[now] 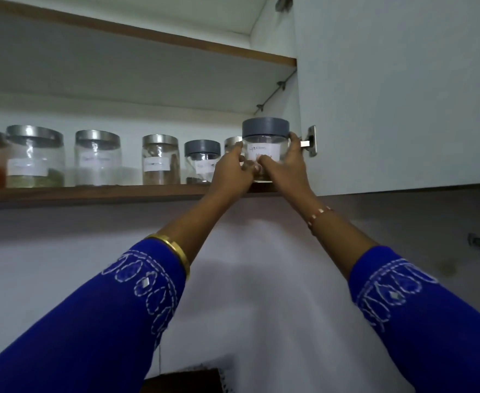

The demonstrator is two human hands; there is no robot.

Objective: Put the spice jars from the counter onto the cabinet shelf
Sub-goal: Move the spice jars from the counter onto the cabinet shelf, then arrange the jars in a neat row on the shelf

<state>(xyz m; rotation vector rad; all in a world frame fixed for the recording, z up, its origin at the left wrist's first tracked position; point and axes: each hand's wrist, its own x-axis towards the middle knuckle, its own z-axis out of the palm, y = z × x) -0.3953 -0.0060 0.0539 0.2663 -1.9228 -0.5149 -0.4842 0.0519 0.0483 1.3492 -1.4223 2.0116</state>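
Nearest the camera, two arms in blue embroidered sleeves reach up and away toward twelve o'clock, a gold bangle (176,252) on the left forearm and a thin bracelet (318,217) on the right wrist. The left hand (231,173) and the right hand (285,168) meet on a clear jar with a grey lid (265,146); the fingers (237,156) of the left hand curl round its nine o'clock side and those of the right wrap its three o'clock side, so both grip it. The jar stands upright, long axis vertical, lid toward twelve o'clock, its white label facing the camera. Its base sits at the front edge of the cabinet shelf (91,194), at the shelf's right end, just beside the door hinge (311,143). At nine o'clock from it a row of jars stands upright along the shelf: a smaller grey-lidded jar (201,163), then steel-lidded jars (99,157) with white labels, some holding brown, green or red contents. A further steel lid shows just behind the held jar. The open cabinet door (403,95) fills the three o'clock side.
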